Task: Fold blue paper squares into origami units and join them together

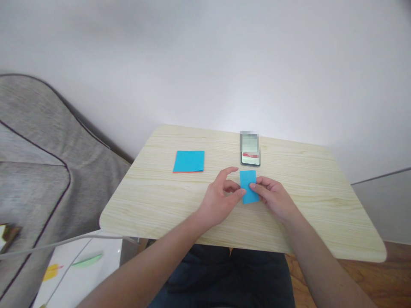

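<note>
A small folded piece of blue paper, a narrow upright rectangle, is between my two hands over the table. My right hand pinches its right side, thumb on the front and fingers behind. At the lower left edge, the thumb of my left hand presses on the paper, with some fingers curled behind. The left index finger is stretched out near the paper's top left corner. A stack of square paper, blue on top with an orange-red edge beneath, lies to the left of my hands. Just beyond the folded paper is a phone with its screen lit.
The light wood-grain table has rounded corners and stands against a white wall. A grey padded sofa or chair is on the left. Below it are a white cabinet top and a pale cable.
</note>
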Demonstrator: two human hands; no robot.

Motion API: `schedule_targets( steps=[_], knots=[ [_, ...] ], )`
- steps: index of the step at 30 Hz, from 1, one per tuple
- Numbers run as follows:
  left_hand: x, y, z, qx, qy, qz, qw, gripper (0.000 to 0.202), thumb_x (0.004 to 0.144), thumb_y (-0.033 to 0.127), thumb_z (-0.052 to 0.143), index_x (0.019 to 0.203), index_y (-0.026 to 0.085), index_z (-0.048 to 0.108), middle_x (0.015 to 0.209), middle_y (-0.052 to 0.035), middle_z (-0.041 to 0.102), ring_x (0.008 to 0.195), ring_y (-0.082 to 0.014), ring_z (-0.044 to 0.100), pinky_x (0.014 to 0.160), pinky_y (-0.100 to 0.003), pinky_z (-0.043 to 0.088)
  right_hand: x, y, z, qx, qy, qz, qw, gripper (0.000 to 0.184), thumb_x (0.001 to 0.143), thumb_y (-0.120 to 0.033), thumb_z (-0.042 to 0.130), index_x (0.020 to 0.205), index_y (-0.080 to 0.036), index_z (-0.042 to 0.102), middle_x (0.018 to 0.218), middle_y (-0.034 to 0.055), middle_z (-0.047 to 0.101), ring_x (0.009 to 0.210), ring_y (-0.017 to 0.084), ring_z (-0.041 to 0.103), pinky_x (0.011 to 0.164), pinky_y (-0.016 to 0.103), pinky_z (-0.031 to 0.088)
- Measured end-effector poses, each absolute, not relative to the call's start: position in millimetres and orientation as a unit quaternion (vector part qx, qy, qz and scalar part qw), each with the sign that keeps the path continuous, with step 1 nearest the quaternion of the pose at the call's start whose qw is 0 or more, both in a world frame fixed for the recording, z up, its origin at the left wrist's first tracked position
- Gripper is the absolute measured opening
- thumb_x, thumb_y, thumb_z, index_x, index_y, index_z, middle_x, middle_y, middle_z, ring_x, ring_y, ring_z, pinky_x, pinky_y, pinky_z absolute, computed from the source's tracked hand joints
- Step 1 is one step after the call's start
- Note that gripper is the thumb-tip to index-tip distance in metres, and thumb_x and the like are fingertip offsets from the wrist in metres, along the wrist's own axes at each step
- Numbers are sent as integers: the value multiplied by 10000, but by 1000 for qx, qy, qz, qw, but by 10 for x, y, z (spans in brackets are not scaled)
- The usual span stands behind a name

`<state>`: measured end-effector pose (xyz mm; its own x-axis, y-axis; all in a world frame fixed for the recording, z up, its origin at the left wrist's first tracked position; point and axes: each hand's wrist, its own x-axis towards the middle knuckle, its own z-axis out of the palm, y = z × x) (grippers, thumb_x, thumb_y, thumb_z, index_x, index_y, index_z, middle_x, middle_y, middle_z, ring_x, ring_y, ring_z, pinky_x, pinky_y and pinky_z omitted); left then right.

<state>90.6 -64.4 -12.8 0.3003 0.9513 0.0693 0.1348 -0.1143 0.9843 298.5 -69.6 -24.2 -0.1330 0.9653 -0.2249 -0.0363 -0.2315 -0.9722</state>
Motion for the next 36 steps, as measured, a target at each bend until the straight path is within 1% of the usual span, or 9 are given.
schedule_targets(
  steps=[4,7,10,13,16,19,23,28,36],
  knots=[
    [827,-507,-109,631,427,423,490,480,944,291,659,1406,249,537,878,-3,735,849,-160,694,841,-311,527,3010,-655,-208,-506,-501,593,376,229,860,-439,778,935,-224,758,880,3,733,753,155,618,736,303,477],
    [800,-438,-114,634,428,422,487,301,932,269,669,1228,216,658,864,-13,745,835,-165,703,818,-307,523,2994,-644,-212,-505,-523,579,369,223,870,-443,765,924,-227,753,883,2,725,766,159,612,738,306,474],
    [800,-420,-144,629,430,427,487,191,916,262,688,1094,196,712,944,-40,772,895,-182,727,853,-319,538,2975,-652,-232,-513,-525,564,379,219,881,-446,752,934,-233,756,879,1,716,776,163,607,740,306,470],
    [808,-429,-165,621,426,442,488,188,900,256,703,1077,196,720,966,-43,777,905,-188,732,869,-326,549,2960,-672,-235,-520,-526,551,386,221,899,-455,731,952,-242,758,885,1,714,785,167,602,745,306,466],
    [808,-439,-162,618,423,438,498,222,893,237,697,1110,192,704,887,-28,769,860,-177,719,851,-315,537,2956,-693,-221,-520,-537,544,381,217,909,-454,720,925,-238,744,852,-4,692,768,163,583,729,301,452],
    [808,-440,-159,612,424,414,524,252,897,275,703,1129,178,693,804,-15,743,771,-157,677,774,-290,512,2967,-704,-206,-518,-545,546,370,217,913,-443,714,876,-229,717,790,-17,650,721,149,548,678,289,421],
    [825,-438,-169,619,408,385,550,243,910,395,709,991,167,733,840,-31,739,768,-158,645,706,-275,482,2983,-703,-183,-523,-566,543,334,209,909,-415,709,843,-217,706,729,-29,604,661,130,497,609,274,371],
    [842,-444,-160,636,403,369,544,248,942,385,667,884,157,745,824,-25,712,804,-158,619,735,-268,469,2967,-709,-159,-526,-580,540,311,245,924,-424,694,803,-211,693,687,-35,566,640,122,475,581,270,347],
    [815,-426,-199,563,408,422,582,286,928,429,675,876,153,730,766,-17,670,721,-145,590,681,-260,492,2991,-785,-157,-508,-575,543,343,242,940,-454,698,901,-223,757,820,-1,693,759,148,591,715,281,459]
  ],
)
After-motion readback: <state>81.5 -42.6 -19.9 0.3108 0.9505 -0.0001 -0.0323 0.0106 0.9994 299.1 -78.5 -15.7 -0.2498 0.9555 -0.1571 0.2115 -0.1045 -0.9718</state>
